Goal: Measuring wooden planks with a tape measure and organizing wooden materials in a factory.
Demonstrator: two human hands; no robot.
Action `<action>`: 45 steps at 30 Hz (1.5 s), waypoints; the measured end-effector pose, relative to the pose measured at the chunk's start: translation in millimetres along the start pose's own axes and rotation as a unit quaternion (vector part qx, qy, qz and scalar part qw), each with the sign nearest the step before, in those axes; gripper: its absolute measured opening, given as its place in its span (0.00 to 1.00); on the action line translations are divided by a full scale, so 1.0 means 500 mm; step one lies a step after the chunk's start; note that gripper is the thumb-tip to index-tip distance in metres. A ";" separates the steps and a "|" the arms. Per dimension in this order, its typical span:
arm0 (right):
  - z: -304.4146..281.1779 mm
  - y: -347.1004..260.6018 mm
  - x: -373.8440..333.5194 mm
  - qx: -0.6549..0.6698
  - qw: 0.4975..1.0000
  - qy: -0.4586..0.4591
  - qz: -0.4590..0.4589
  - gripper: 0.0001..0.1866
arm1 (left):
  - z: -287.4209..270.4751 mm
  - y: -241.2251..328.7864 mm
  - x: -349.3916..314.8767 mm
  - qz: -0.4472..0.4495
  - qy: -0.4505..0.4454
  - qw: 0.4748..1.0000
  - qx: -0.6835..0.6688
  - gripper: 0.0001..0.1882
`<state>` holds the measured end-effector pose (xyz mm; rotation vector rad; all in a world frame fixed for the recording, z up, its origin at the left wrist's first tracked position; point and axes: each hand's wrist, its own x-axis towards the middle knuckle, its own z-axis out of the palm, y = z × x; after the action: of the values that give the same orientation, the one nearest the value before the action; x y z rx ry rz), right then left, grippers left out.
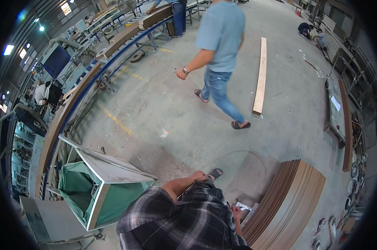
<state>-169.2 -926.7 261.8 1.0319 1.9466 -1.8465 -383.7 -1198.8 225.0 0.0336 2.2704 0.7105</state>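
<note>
My left hand (199,176) is curled closed in front of my dark trousers, above my sandaled foot (215,173). What it holds, if anything, is hidden. Low on the other side, my right hand (237,212) has its fingers drawn together; a small dark tip shows beside it, too small to name. Just past that hand lies a small white and metallic item (243,206), partly covered. To its right is a stack of long brown boards (288,200). A checked dark shirt covers my body and hides part of both arms.
A person in a light blue shirt (222,37) walks ahead. A long pale plank (260,79) lies on the floor. At left stand a green-lined, white-framed bin (105,200) and a blue roller conveyor (88,83) carrying boards. A low cart (335,108) is at right.
</note>
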 end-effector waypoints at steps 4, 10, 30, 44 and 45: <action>-0.002 0.011 0.008 0.021 0.999 0.009 0.037 0.05 | -0.006 0.001 -0.005 0.012 -0.004 1.000 -0.005 0.21; 0.003 0.010 0.003 -0.007 1.000 0.018 0.022 0.05 | -0.007 -0.001 -0.012 0.011 -0.003 1.000 -0.023 0.22; 0.015 0.032 0.010 0.031 0.999 0.009 0.036 0.06 | -0.006 -0.011 -0.004 0.024 0.000 1.000 -0.015 0.18; 0.037 0.073 0.035 0.039 0.999 -0.021 0.017 0.03 | -0.020 -0.063 -0.066 -0.012 0.010 0.998 -0.057 0.25; 0.040 0.078 0.040 0.054 0.997 -0.029 0.045 0.03 | -0.022 -0.073 -0.074 -0.020 0.018 0.998 -0.057 0.25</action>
<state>-163.7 -942.0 216.1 1.0680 1.7545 -1.9279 -357.5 -1243.3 237.0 -0.0797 2.2544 0.8240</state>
